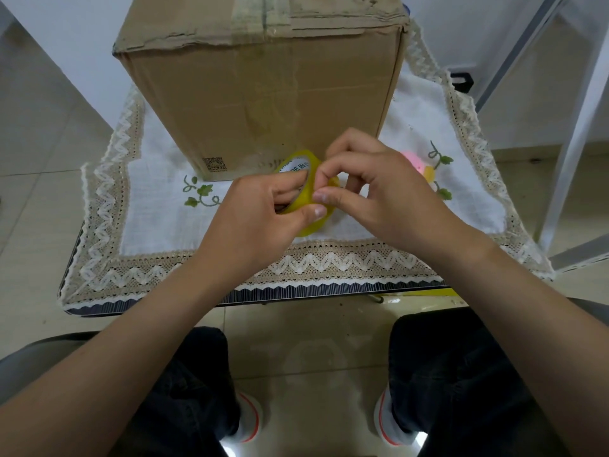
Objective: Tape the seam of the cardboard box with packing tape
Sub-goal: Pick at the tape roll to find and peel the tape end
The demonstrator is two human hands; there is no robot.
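A tall brown cardboard box [260, 90] stands at the back of a small table, its top flaps closed with old tape strips over the seam [260, 11]. In front of it I hold a yellowish roll of packing tape [304, 179]. My left hand [260, 216] grips the roll, fingers through its core and thumb on the outer face. My right hand [372, 189] has its fingertips curled onto the roll's rim, pinching at the tape surface. No free tape end is visible.
A white cloth with a lace border [296, 265] covers the table. Pink and yellow embroidered shapes [418, 166] lie right of my hands. A white metal frame [566, 133] stands at the right. My knees and shoes are below the table edge.
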